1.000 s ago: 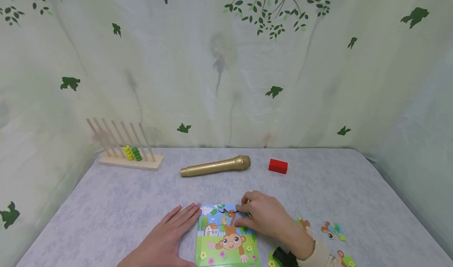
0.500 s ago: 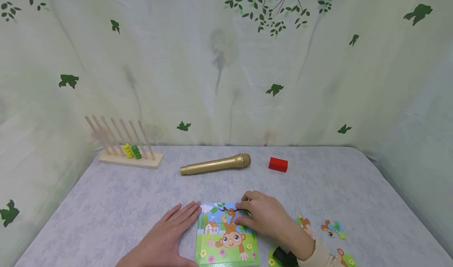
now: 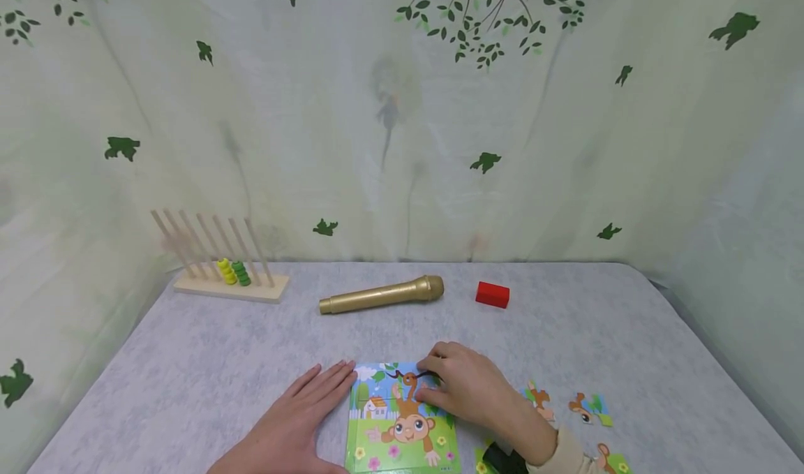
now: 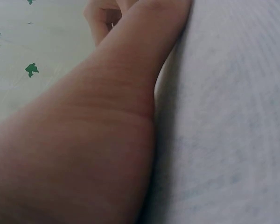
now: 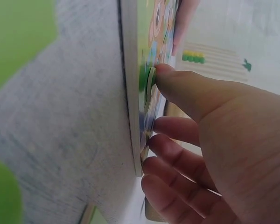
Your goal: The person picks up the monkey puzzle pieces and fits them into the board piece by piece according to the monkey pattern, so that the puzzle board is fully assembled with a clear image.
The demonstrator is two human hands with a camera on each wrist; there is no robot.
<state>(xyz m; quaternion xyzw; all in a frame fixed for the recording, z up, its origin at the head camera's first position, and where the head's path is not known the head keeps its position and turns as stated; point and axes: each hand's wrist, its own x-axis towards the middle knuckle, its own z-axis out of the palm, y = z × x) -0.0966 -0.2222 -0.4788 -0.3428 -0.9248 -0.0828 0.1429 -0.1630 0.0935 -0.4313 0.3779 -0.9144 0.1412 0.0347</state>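
A jigsaw puzzle board point(image 3: 402, 435) with a monkey picture lies flat at the table's front middle. My left hand point(image 3: 298, 418) rests palm down along its left side, fingers extended and fingertips at the upper left edge. Over the board's upper right part, my right hand point(image 3: 467, 383) pinches a puzzle piece point(image 5: 150, 84) between thumb and fingers. In the right wrist view that piece sits slightly raised above the board's surface, with the thumb on its edge. The hand hides most of it from the head view.
Loose puzzle pieces lie right of the board, including one point(image 3: 590, 410) with an eye and another point(image 3: 614, 460) near the front. Farther back stand a peg rack point(image 3: 232, 289) with yellow and green beads, a gold toy microphone point(image 3: 380, 297) and a red block point(image 3: 493, 294).
Both hands stay almost in place; the right fingers keep to the same upper right corner of the board. The head view shifts very slightly.
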